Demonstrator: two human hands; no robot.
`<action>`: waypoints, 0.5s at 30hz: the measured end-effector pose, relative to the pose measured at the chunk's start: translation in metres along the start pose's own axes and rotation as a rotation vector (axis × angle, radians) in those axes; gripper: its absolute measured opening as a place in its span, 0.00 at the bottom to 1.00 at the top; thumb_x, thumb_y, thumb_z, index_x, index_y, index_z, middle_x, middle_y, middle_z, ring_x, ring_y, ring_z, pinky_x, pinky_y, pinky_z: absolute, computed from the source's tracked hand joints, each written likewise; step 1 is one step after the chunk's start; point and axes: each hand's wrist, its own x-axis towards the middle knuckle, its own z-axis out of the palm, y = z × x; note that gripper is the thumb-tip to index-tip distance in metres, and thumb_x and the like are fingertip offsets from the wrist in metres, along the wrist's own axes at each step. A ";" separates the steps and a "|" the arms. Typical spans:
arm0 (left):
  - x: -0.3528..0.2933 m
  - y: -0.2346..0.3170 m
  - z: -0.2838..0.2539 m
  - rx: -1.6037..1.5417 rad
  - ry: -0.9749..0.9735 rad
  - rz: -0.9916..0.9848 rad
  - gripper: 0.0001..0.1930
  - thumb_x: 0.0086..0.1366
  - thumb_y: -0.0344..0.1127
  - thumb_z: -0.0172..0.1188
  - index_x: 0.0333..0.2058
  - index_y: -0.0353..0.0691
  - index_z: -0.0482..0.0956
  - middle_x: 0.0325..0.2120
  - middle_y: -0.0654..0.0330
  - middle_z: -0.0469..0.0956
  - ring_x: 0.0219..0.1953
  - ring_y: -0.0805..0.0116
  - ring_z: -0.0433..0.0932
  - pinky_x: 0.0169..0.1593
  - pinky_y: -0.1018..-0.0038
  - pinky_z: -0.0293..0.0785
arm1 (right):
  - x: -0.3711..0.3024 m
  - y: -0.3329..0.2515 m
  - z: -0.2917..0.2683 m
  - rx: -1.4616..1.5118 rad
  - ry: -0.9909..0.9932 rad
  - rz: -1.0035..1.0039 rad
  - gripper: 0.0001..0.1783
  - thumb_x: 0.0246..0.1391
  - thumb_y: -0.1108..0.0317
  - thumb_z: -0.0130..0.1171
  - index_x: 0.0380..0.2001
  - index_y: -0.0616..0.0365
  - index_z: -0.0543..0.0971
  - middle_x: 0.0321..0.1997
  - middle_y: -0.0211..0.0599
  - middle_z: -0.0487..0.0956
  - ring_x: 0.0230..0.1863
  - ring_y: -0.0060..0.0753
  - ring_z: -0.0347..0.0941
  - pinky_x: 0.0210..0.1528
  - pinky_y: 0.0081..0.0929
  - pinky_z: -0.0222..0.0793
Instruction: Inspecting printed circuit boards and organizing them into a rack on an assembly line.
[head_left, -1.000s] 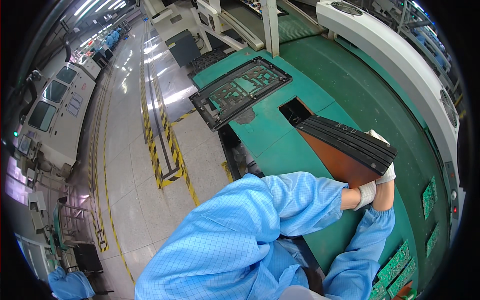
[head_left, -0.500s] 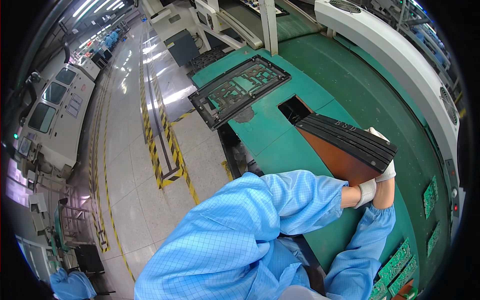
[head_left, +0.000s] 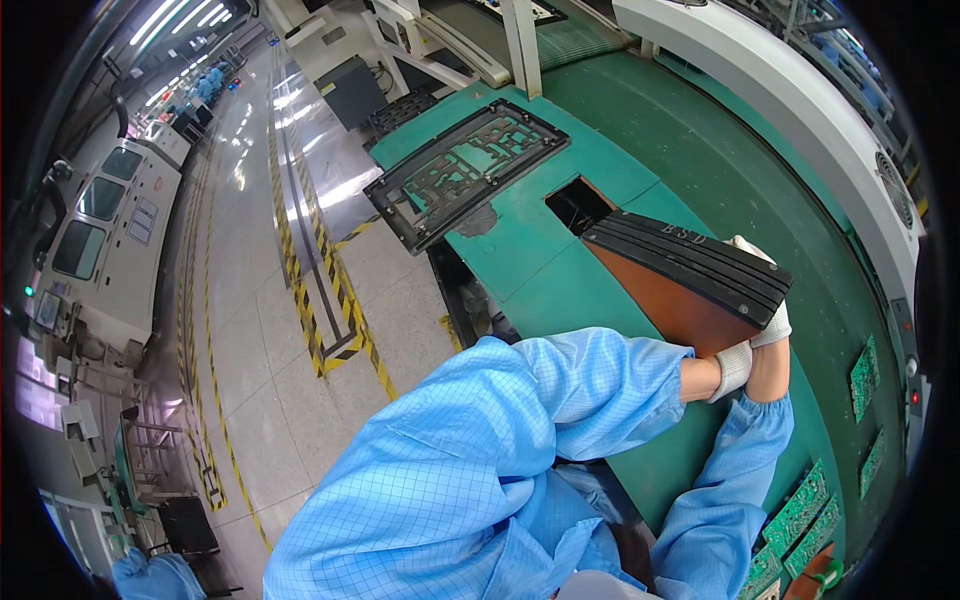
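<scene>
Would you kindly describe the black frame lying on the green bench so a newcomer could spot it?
Start at the green workbench. At its near-left corner, by the striped floor tape, lies the black frame. Unlike the ribbed black slab in the gloved hands, it has open cut-outs.

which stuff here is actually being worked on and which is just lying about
In hand:
- black ribbed panel, gripped at its near end by the gloved right hand
- brown sheet under it, with the gloved left hand at its edge

Lying about:
- black frame on the green table
- green circuit boards at the right
</scene>
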 end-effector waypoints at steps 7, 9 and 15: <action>-0.007 0.008 0.008 -0.157 0.002 -0.040 0.24 0.81 0.52 0.41 0.59 0.40 0.73 0.56 0.60 0.73 0.60 0.69 0.69 0.64 0.75 0.66 | 0.002 0.001 -0.002 -0.013 -0.010 -0.016 0.18 0.66 0.58 0.64 0.43 0.66 0.84 0.37 0.36 0.85 0.35 0.26 0.80 0.40 0.24 0.79; -0.011 0.012 0.010 -0.132 -0.003 -0.043 0.24 0.80 0.52 0.42 0.58 0.39 0.74 0.56 0.60 0.73 0.60 0.68 0.69 0.64 0.74 0.66 | 0.002 0.001 -0.003 -0.004 -0.022 0.001 0.17 0.66 0.58 0.64 0.43 0.65 0.84 0.37 0.35 0.84 0.35 0.26 0.80 0.40 0.24 0.79; -0.021 0.023 0.016 -0.129 0.015 -0.009 0.24 0.80 0.53 0.44 0.58 0.39 0.74 0.56 0.60 0.74 0.59 0.68 0.69 0.64 0.74 0.66 | 0.004 0.003 -0.004 0.001 -0.018 0.002 0.16 0.66 0.59 0.64 0.42 0.64 0.84 0.36 0.34 0.84 0.35 0.24 0.79 0.39 0.23 0.79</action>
